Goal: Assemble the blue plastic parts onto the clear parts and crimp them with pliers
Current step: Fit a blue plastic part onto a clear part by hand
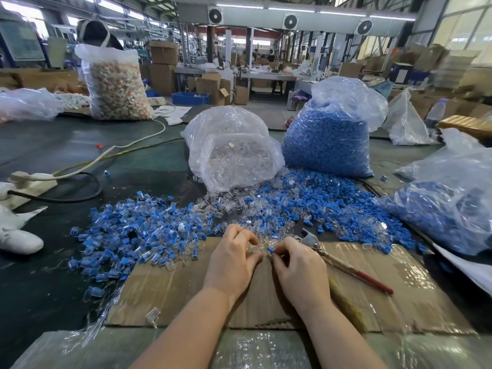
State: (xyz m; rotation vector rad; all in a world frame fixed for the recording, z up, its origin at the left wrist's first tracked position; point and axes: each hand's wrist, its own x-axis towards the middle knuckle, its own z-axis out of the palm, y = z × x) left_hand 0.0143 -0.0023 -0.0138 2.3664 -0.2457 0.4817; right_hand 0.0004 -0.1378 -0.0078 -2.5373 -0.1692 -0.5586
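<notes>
Blue plastic part (pixel 270 249): you pinch it between the curled fingertips of your right hand (pixel 298 265), just above the taped cardboard sheet (pixel 372 296). Your left hand (pixel 234 258) has its fingers curled round a clear part (pixel 256 248), held against the blue one, so both hands meet at the sheet's far edge. The pliers (pixel 343 262) lie on the cardboard just right of your right hand, untouched, red handles pointing toward the near right. Beyond your hands a loose heap of mixed blue and clear pieces (pixel 279 206) spreads across the dark table (pixel 53 288); a second heap of joined pieces (pixel 127 235) lies to the left. Farther back stand a bag of clear parts (pixel 231 147) and, touching it on the right, a bag of blue parts (pixel 330 137). A white power strip (pixel 29 182) rests at far left.
</notes>
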